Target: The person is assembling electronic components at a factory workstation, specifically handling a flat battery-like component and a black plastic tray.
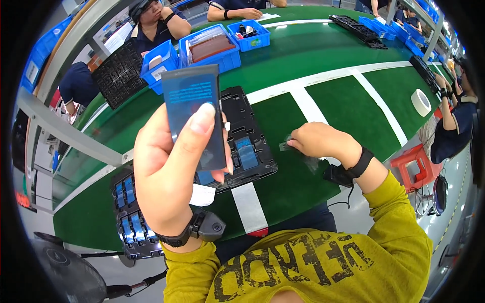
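My left hand [164, 161] is raised high, its thumb pressed across the face of a flat rectangular battery [188, 88] with a dark, bluish sheen and its fingers behind it. Low over the green mat, my right hand [323, 141] pinches a small piece of clear plastic film [284, 146] between thumb and fingertips. Beneath the raised battery lies a black moulded tray [265, 164], partly hidden by my left hand. One blue-faced battery [246, 153] sits in a slot of that tray. More such batteries [134, 227] fill another black tray, left of my left wrist.
Blue bins [214, 63] stand across the green table [328, 50], near a leaning black tray [118, 76]. White strips [308, 108] divide the mat. A tape roll [420, 102] sits at the right edge, above a red stool [417, 169]. Other people [156, 25] sit around the table.
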`<action>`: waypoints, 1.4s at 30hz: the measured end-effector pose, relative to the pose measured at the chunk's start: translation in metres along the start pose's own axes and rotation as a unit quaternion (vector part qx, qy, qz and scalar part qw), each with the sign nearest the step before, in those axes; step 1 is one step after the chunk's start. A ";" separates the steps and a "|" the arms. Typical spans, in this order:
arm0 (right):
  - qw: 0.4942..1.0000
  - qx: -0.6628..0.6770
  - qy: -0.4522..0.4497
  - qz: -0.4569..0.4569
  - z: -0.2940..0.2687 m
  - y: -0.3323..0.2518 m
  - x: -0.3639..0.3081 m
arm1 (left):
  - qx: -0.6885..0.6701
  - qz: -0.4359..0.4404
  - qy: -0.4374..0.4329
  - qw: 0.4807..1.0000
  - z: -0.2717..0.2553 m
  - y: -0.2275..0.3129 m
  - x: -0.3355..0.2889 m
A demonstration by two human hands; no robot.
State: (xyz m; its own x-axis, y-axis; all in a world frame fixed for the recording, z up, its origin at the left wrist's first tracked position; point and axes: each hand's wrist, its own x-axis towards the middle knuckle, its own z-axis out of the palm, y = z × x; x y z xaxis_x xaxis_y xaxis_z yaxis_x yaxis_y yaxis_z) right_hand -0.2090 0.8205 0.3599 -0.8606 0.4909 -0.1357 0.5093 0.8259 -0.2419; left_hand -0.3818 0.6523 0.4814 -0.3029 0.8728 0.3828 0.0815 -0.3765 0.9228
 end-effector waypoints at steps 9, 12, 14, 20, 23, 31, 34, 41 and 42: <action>1.000 -0.001 -0.006 -0.012 0.006 0.005 0.007 | 0.026 0.023 -0.004 0.999 -0.003 0.001 0.000; 0.999 -0.033 0.018 -0.008 0.009 0.004 0.006 | 0.019 0.020 -0.010 1.000 -0.003 0.001 0.002; 0.998 -0.059 0.026 -0.005 0.009 0.002 0.005 | 0.018 0.020 -0.015 1.000 -0.003 0.002 0.003; 0.993 -0.097 0.073 0.009 0.006 -0.001 0.001 | -0.040 -0.021 -0.008 0.999 -0.002 0.003 0.003; 0.993 -0.030 0.114 0.004 -0.007 -0.003 -0.006 | 0.014 0.009 -0.011 1.000 -0.001 0.003 0.002; 0.991 0.101 0.091 -0.005 -0.025 -0.001 -0.013 | 0.006 0.000 -0.032 0.999 -0.004 -0.001 0.002; 0.998 0.041 0.028 0.034 -0.014 0.007 -0.006 | -0.001 0.007 -0.032 0.999 -0.004 0.000 0.002; 0.993 0.079 0.073 0.051 -0.005 0.021 -0.009 | -0.014 -0.004 -0.044 0.999 -0.007 0.002 0.000; 0.993 0.079 0.077 0.049 -0.001 0.029 -0.010 | 0.000 0.013 -0.039 0.999 -0.006 0.000 0.001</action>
State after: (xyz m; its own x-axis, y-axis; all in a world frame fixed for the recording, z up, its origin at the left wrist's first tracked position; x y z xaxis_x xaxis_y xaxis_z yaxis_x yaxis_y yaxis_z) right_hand -0.1862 0.8397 0.3550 -0.7899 0.6129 -0.0201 0.5719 0.7244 -0.3850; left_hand -0.3876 0.6515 0.4819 -0.2256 0.8845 0.4083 0.0880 -0.3989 0.9128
